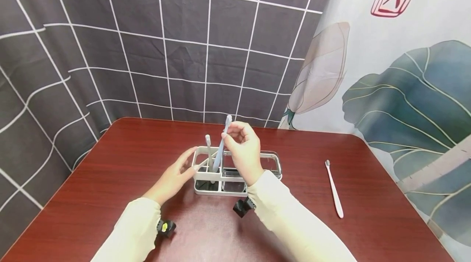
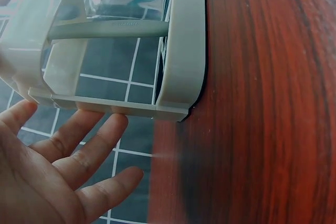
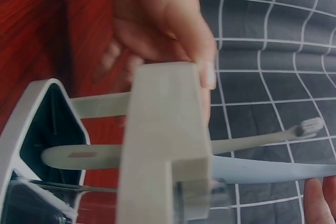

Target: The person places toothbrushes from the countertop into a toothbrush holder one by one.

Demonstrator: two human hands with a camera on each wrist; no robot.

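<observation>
A white toothbrush holder with an upper ring frame stands on the table. My left hand grips its left end, thumb at the front corner and a finger at the back; in the left wrist view the fingertips press against the side post. My right hand pinches a light blue toothbrush below its bristles. This brush tilts, its lower part within the left upper opening. Beside it a grey-green toothbrush stands in the same opening, its handle end down in the base in the right wrist view.
A pale pink toothbrush lies on the red-brown table to the right. Clear cups sit in the holder's other openings. A dark gridded curtain hangs behind, a leaf-patterned one at the right.
</observation>
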